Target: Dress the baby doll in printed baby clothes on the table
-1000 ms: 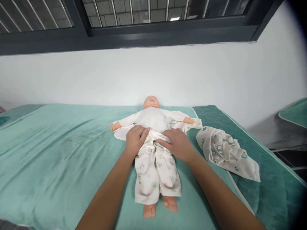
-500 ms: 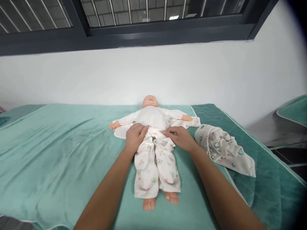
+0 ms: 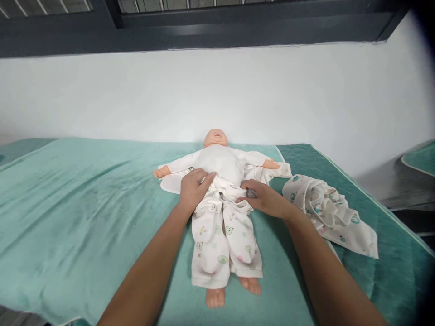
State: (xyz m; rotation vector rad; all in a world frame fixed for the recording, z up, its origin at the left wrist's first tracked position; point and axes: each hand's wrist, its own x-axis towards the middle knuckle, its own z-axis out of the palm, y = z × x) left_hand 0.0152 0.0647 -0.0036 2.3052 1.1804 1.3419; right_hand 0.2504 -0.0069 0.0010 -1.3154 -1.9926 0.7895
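Observation:
A baby doll in a white long-sleeved top lies on its back, head toward the wall, arms spread. White patterned baby pants cover its legs, with both feet showing below the cuffs. My left hand is closed on the waistband at the doll's hip, on the left of the view. On the other hip, my right hand pinches the pants near the waist between thumb and fingers. Beneath the doll's torso and arms lies a spread patterned garment, mostly hidden by the doll.
A crumpled white patterned cloth lies right of my right forearm. Light green sheeting covers the bed, with a darker quilted green cover along the right. A white wall and dark window frame stand behind.
My right hand has shifted its grip slightly outward and down at the pants' side, thumb now apart from the fingers. My left hand stays at the waistband. The camera view has tilted down.

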